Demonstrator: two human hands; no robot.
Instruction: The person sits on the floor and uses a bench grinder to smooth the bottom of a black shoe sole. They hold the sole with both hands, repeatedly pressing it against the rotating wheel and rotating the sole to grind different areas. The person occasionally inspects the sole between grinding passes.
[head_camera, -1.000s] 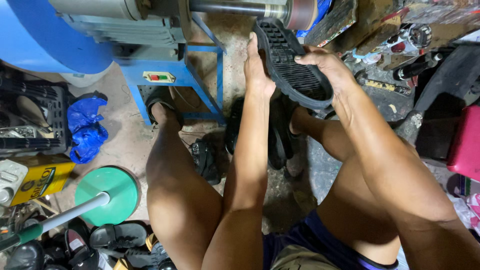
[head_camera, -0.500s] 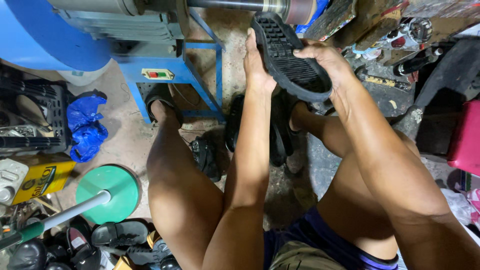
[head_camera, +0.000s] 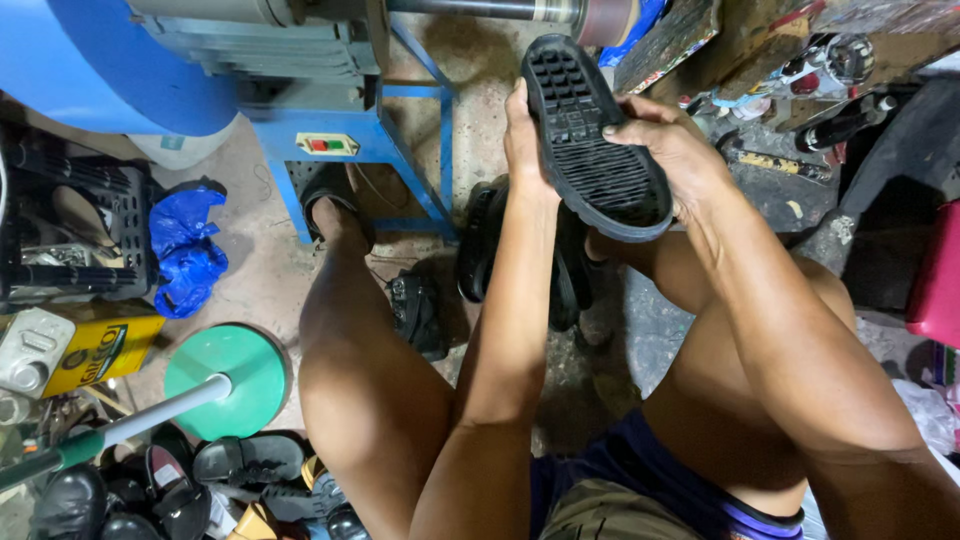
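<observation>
I hold a black shoe (head_camera: 595, 140) upside down in front of me, its ridged rubber sole facing up. My left hand (head_camera: 522, 135) grips its left edge from below. My right hand (head_camera: 670, 150) clasps the right side near the heel, fingers over the sole's rim. The toe of the shoe points toward a horizontal metal shaft with a brown sanding drum (head_camera: 590, 15) at the top. My bare knees are below the shoe.
A blue machine stand (head_camera: 350, 160) with a small switch box stands ahead left. A blue plastic bag (head_camera: 185, 245), a yellow tin (head_camera: 95, 355), a green disc base (head_camera: 230, 375) and several black shoes (head_camera: 150, 490) lie at the left. Bottles and clutter (head_camera: 820, 90) at the right.
The shoe and both hands have dropped slightly away from the sanding drum and sit a little lower in view; the grip is unchanged.
</observation>
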